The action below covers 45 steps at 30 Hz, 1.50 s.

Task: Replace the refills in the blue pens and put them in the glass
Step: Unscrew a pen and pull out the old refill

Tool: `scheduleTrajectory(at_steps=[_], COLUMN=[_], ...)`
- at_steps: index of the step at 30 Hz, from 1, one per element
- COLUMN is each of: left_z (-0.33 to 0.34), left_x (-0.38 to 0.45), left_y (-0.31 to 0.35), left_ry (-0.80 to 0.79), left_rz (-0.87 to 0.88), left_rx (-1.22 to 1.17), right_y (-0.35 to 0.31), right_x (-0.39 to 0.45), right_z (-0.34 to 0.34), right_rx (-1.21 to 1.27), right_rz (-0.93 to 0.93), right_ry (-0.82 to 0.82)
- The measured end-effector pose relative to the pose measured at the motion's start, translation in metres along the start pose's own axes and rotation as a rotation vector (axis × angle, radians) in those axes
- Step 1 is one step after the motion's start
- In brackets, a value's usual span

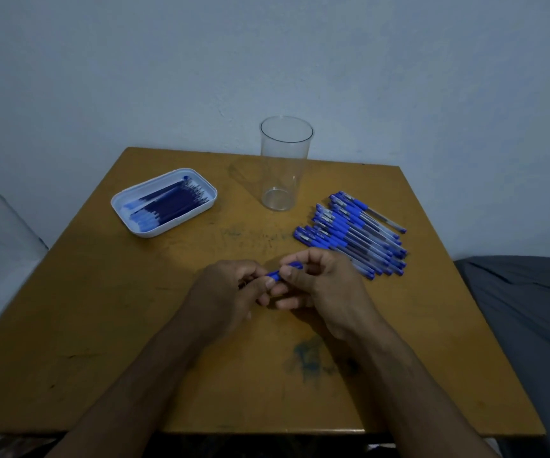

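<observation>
Two bare forearms reaching up from the near edge of the wooden table (102, 325), meeting just on the near side of the glass (285, 163), backs of the hands turned up toward the camera. Left hand (230, 292) with fingers curled inward, thumb laid along one end of a blue pen (283, 272). Right hand (320, 289) likewise curled, thumb and forefinger pinching the other, blue-capped end. Both grasping the same pen, held across between them, raised a little off the table; only a short blue stretch showing between the fingers.

Small pale print on the caps of the pen pile (354, 234), too small to read. No other writing legible.

Neither hand slack: each closed round its end of the pen, knuckles bent, the lower fingers of the right hand tucked under and toward the left.

Glass upright near the far edge of the table, clear, nothing in it. Pile of blue pens just right of the glass and a little nearer, lying side by side, close to the right hand. White tray (125, 196) left of the glass, holding dark blue refills (168, 206) laid side by side. Blue-green smudge (310, 355) on the table, well on the near side of the glass, between the wrists.
</observation>
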<state>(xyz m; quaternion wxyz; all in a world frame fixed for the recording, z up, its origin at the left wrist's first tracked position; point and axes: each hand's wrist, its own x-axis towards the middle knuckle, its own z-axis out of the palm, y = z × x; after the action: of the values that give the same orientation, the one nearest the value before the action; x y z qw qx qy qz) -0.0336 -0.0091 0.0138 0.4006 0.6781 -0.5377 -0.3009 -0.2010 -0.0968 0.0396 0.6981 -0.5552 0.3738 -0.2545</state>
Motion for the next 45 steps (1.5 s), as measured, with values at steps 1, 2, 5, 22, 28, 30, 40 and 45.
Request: scheduleTrajectory(at_steps=[1, 2, 5, 22, 28, 30, 40, 45], left_z=[-0.002, -0.005, -0.01, -0.009, -0.01, -0.009, -0.006, -0.005], left_x=[0.0, -0.001, -0.002, -0.003, -0.006, -0.007, -0.011, -0.017], left_y=[0.0, -0.001, -0.003, 0.004, 0.002, 0.001, 0.001, 0.002], left_ry=[-0.02, -0.036, -0.061, 0.318, 0.386, 0.37, 0.295, 0.308], left_rz=[-0.004, 0.003, 0.03, -0.059, -0.08, -0.066, -0.011, 0.089], left_rx=[-0.021, -0.032, -0.047, -0.238, -0.296, -0.256, -0.175, 0.013], right_y=[0.0, -0.001, -0.004, 0.004, 0.021, 0.019, 0.014, 0.002], right_x=[0.0, 0.0, -0.002, 0.0, -0.005, -0.005, -0.001, -0.003], right_z=[0.0, 0.0, -0.001, -0.011, 0.012, 0.014, 0.007, 0.002], right_rx=[-0.012, -0.019, -0.03, -0.648, -1.159, -1.182, -1.1, -0.385], right_rz=[-0.014, -0.024, -0.039, -0.314, -0.483, -0.446, -0.384, -0.168], right_ry=[-0.01, -0.022, -0.057, 0.367, 0.171, 0.192, 0.196, 0.23])
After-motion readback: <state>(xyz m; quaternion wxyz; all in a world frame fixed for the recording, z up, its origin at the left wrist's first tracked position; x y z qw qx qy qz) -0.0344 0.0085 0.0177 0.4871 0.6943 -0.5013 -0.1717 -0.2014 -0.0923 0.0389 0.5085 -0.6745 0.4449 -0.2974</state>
